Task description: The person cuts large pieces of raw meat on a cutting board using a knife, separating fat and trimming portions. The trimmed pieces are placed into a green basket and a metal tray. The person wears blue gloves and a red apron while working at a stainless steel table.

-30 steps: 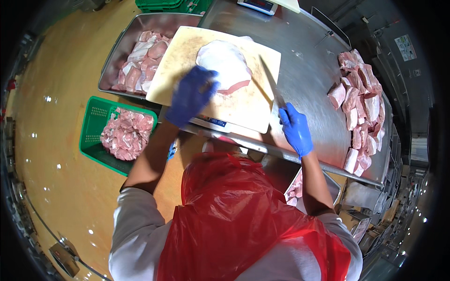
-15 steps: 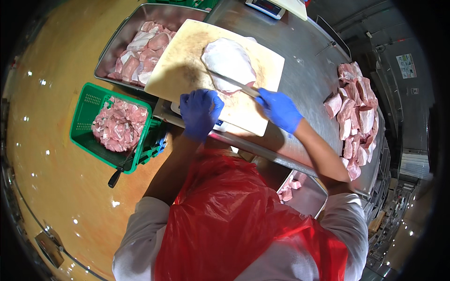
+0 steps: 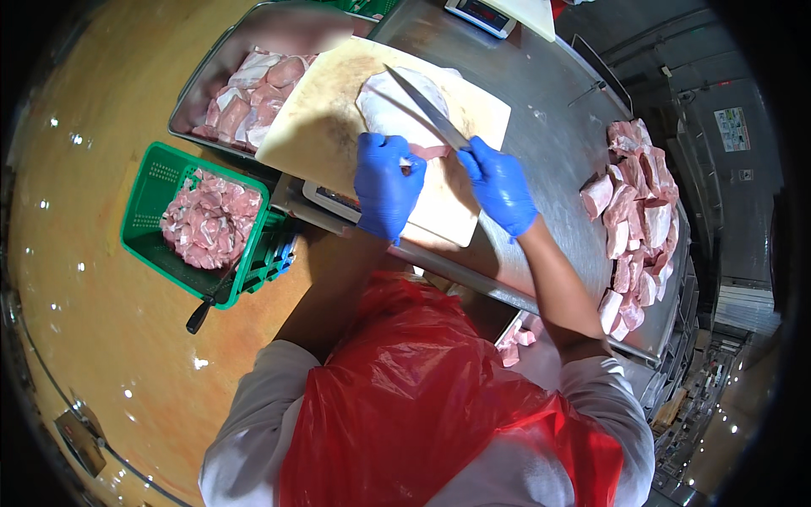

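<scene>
Lying on the board [image 3: 319,101], the meat [image 3: 382,106] is judged heavy, soft, slippery, best held by its edge; the knife [image 3: 425,105] is gripped by the right hand [image 3: 504,188], the left hand [image 3: 389,188] cannot be read

No lettering is legible. The wall poster [image 3: 732,128] and red scale display [image 3: 484,12] perhaps bear characters, too small to read.
</scene>
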{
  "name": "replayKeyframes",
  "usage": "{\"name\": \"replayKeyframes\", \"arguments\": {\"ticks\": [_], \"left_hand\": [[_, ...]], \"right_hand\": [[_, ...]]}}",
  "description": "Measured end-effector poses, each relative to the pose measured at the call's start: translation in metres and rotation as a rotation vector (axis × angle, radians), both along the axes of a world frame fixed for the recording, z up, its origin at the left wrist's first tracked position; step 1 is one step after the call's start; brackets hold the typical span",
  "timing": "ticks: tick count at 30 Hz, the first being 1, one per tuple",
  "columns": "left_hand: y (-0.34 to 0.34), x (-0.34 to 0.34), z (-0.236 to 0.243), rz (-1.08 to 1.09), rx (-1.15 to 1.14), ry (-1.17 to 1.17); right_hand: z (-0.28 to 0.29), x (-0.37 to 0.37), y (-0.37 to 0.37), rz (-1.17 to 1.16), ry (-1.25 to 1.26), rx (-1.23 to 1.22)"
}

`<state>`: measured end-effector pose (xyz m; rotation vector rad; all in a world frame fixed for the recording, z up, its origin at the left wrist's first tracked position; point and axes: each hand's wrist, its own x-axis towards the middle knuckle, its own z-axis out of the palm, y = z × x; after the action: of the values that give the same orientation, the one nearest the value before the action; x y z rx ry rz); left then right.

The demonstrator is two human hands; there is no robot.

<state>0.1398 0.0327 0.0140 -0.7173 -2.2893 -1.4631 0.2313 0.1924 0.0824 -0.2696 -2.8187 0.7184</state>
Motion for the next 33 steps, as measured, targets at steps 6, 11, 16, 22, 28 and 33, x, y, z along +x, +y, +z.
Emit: {"name": "replayKeyframes", "arguments": {"ticks": [6,11,16,22,28,33], "left_hand": [[-0.005,0.009,-0.015,0.191,0.031,-0.097],[-0.005,0.014,-0.01,0.213,0.032,-0.186],[-0.003,0.017,-0.018,0.269,0.061,-0.174],[-0.003,0.016,-0.02,0.236,0.164,-0.113],[-0.031,0.014,-0.027,0.23,0.234,-0.31],[-0.048,0.016,-0.021,0.142,0.224,-0.261]], "right_hand": [[-0.003,-0.026,-0.035,0.037,-0.108,0.121],[-0.001,-0.018,-0.028,0.131,-0.123,0.214],[0.016,-0.018,-0.037,0.127,-0.165,0.214],[-0.002,-0.011,-0.029,0.133,-0.313,0.31],[-0.003,0.059,0.073,0.186,-0.444,0.643],[0.016,0.039,0.028,0.238,-0.251,0.544]]}}
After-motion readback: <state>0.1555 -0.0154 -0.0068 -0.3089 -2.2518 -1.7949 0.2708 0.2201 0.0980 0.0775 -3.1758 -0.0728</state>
